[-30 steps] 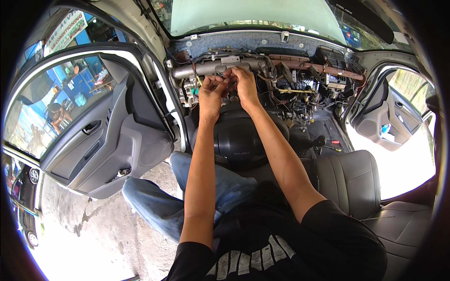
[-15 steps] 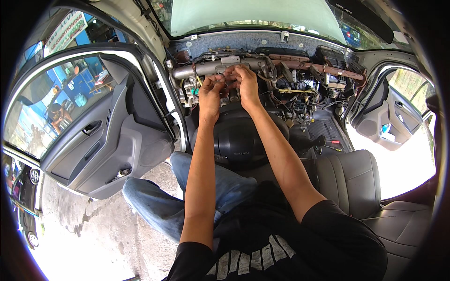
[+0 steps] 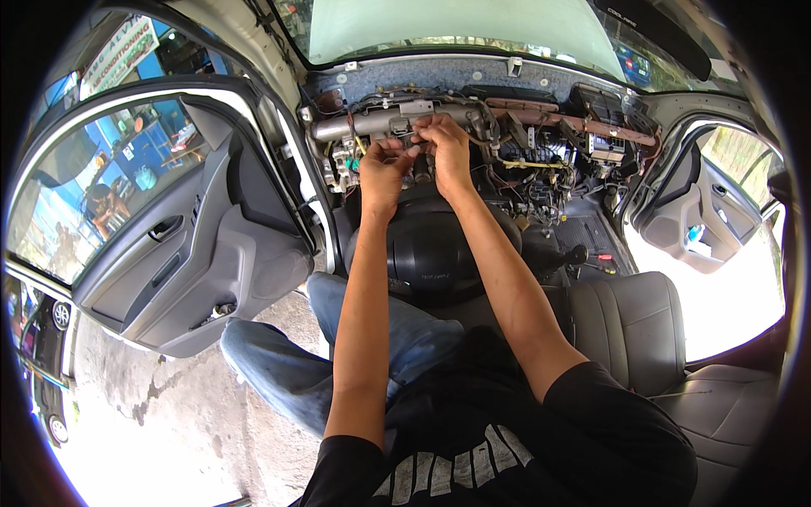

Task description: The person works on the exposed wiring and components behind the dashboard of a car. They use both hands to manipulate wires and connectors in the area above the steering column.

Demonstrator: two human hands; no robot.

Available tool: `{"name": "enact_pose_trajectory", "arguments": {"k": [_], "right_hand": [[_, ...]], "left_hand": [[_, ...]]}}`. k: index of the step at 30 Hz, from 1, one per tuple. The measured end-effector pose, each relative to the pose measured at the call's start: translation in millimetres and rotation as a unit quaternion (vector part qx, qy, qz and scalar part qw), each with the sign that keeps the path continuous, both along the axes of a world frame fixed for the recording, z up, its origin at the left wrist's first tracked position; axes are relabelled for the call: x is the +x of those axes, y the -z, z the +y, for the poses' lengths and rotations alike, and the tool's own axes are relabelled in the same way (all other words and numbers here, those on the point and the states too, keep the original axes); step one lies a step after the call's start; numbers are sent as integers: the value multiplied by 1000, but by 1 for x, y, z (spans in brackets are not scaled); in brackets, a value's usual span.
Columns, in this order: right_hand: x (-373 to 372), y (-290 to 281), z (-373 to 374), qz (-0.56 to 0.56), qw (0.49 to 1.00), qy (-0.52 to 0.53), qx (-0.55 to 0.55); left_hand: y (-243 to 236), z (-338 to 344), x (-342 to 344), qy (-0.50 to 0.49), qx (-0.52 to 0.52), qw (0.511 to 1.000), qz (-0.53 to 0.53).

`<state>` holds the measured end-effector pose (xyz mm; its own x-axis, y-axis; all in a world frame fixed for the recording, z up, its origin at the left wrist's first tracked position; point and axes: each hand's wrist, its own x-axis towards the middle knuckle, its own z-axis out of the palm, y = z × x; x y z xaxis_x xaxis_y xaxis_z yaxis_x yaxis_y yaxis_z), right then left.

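Observation:
Both of my arms reach forward over the black steering wheel (image 3: 431, 245) of a stripped-down dashboard. My left hand (image 3: 386, 173) has its fingers curled together in a pinch, just in front of a grey metal cross tube (image 3: 338, 127). Close beside it, my right hand (image 3: 446, 150) is bent with thumb and fingers drawn together. The fingertips of both hands nearly meet. Whatever lies between them is too small to make out. Bare wiring and connectors (image 3: 346, 165) surround the hands, and a bracket (image 3: 416, 108) sits on the tube behind them.
A brown-red beam (image 3: 574, 122) and hanging wire bundles (image 3: 541, 165) fill the right of the dash. The driver's door (image 3: 186, 245) stands wide at left, the passenger door (image 3: 714, 198) at right. A red-handled tool (image 3: 605, 256) lies beyond the grey seat (image 3: 629, 329).
The fingertips of both hands have shifted slightly, with the right fingers a little more spread and the left thumb moved toward the right hand. The arms stay nearly in place.

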<state>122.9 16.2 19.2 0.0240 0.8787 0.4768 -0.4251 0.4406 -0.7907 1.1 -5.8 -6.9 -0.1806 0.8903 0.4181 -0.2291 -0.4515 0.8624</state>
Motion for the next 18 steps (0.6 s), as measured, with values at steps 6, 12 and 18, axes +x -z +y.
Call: {"name": "enact_pose_trajectory", "arguments": {"k": [6,12,18], "right_hand": [[1,2,4,20,998,53,-27],[5,1,5,49,989,71,-118],[6,1,3,77,984,70,-145]], "left_hand": [[0,-2,2,-14,-1,997,79],[-1,-3,3,-13,-3,995,104],[0,-4,3,-2,0,996,85]]}}
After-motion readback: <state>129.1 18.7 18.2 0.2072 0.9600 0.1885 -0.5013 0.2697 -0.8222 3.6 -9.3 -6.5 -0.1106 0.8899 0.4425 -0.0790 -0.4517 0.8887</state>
